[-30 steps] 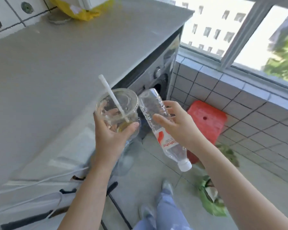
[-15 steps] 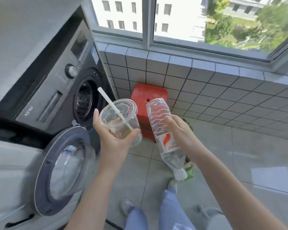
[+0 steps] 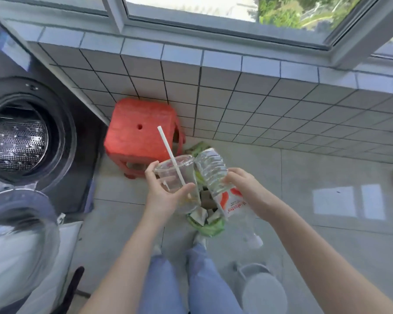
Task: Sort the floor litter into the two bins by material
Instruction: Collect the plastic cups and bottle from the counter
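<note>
My left hand (image 3: 163,196) grips a clear plastic cup (image 3: 177,175) with a white straw (image 3: 171,156) sticking up out of it. My right hand (image 3: 247,188) holds a clear plastic water bottle (image 3: 216,177) with a red and white label, its white cap pointing down toward my feet. Both are held side by side above a green-lined bin (image 3: 210,226) on the floor, which holds paper and cardboard scraps. A second green bag edge (image 3: 196,148) shows behind the cup, mostly hidden.
A red plastic stool (image 3: 137,130) stands against the tiled wall. A washing machine (image 3: 25,137) with its door (image 3: 18,236) swung open fills the left side. My legs and shoes are below the bin. Grey floor tiles (image 3: 327,177) stretch to the right.
The view has tipped downward and turned toward the floor. Both hands have carried the cup and bottle lower, over the green-lined bin, which now shows beneath them.
</note>
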Demonstrator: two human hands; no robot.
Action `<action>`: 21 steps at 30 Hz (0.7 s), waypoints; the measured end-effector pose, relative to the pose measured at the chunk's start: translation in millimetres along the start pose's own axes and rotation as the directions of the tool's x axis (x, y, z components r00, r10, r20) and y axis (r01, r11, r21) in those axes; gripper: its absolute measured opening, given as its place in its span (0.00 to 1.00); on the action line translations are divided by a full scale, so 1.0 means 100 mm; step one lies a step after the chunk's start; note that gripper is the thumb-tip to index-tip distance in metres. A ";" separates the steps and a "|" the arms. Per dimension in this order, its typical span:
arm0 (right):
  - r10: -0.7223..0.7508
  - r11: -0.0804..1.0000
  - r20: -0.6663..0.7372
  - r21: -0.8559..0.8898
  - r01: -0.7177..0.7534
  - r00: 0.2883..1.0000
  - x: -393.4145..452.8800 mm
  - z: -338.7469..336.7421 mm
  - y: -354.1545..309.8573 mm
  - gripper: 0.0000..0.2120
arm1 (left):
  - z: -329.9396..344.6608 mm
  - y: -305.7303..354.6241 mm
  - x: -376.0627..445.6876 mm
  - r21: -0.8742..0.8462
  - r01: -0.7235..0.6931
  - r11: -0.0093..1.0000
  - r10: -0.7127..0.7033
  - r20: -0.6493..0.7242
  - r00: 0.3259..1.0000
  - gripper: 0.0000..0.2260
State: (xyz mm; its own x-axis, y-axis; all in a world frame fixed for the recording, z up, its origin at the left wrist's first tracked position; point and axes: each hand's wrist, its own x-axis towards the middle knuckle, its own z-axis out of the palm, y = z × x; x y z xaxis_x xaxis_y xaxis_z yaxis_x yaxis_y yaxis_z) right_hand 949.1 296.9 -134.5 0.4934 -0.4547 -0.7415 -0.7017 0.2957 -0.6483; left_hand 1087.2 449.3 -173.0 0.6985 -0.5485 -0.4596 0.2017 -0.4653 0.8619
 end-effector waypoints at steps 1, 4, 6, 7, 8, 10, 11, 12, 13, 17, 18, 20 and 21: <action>0.034 0.999 -0.030 0.020 -0.033 0.999 0.13 -0.06 0.12 0.22 | 0.11 -0.09 0.11 0.025 0.022 0.999 -0.022 0.006 1.000 0.44; 0.150 0.983 -0.081 0.114 -0.140 0.985 0.55 -0.21 0.47 0.27 | 0.43 -0.35 0.44 0.114 0.059 0.992 -0.063 0.035 0.997 0.43; 0.215 0.963 -0.083 0.182 -0.197 0.973 0.85 -0.26 0.70 0.26 | 0.61 -0.56 0.68 0.173 0.074 0.982 -0.086 0.068 0.994 0.42; 0.237 0.953 -0.085 0.213 -0.215 0.968 1.00 -0.29 0.81 0.23 | 0.69 -0.67 0.81 0.187 0.081 0.979 -0.099 0.086 0.991 0.41; 0.263 0.943 -0.090 0.234 -0.237 0.960 1.16 -0.30 0.91 0.20 | 0.77 -0.80 0.95 0.195 0.088 0.977 -0.109 0.104 0.989 0.41; 0.326 0.919 -0.082 0.259 -0.296 0.942 1.48 -0.32 1.11 0.17 | 0.92 -1.08 1.25 0.214 0.111 0.971 -0.138 0.117 0.984 0.42; 0.355 0.909 -0.073 0.262 -0.325 0.932 1.66 -0.31 1.22 0.15 | 0.99 -1.23 1.40 0.219 0.123 0.968 -0.152 0.119 0.981 0.41; 0.368 0.906 -0.067 0.251 -0.341 0.928 1.80 -0.31 1.32 0.13 | 1.06 -1.35 1.53 0.224 0.139 0.965 -0.169 0.121 0.978 0.41; 0.365 0.910 -0.066 0.237 -0.341 0.929 1.99 -0.29 1.44 0.10 | 1.13 -1.53 1.70 0.235 0.159 0.959 -0.192 0.122 0.974 0.41; 0.314 0.949 -0.101 0.056 -0.309 0.944 2.65 -0.17 1.87 0.16 | 1.34 -2.18 2.25 0.283 0.231 0.931 -0.278 0.138 0.951 0.41; 0.320 0.947 -0.113 0.025 -0.319 0.941 2.82 -0.14 1.97 0.21 | 1.40 -2.35 2.40 0.292 0.247 0.924 -0.296 0.137 0.945 0.42; 0.336 0.941 -0.142 0.021 -0.337 0.931 3.14 -0.06 2.14 0.27 | 1.48 -2.64 2.68 0.312 0.263 0.913 -0.316 0.132 0.940 0.44; 0.349 0.937 -0.159 0.032 -0.348 0.924 3.30 -0.03 2.21 0.29 | 1.52 -2.75 2.81 0.330 0.254 0.909 -0.311 0.130 0.942 0.45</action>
State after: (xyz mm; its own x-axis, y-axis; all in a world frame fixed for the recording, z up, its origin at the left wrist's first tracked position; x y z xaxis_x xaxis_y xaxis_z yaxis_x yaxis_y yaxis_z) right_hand 955.1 209.4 -521.7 0.1296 -0.4503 -0.8834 -0.8126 0.4623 -0.3549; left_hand 1123.8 316.9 -571.9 0.5056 -0.4624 -0.7284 0.1341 -0.7919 0.5958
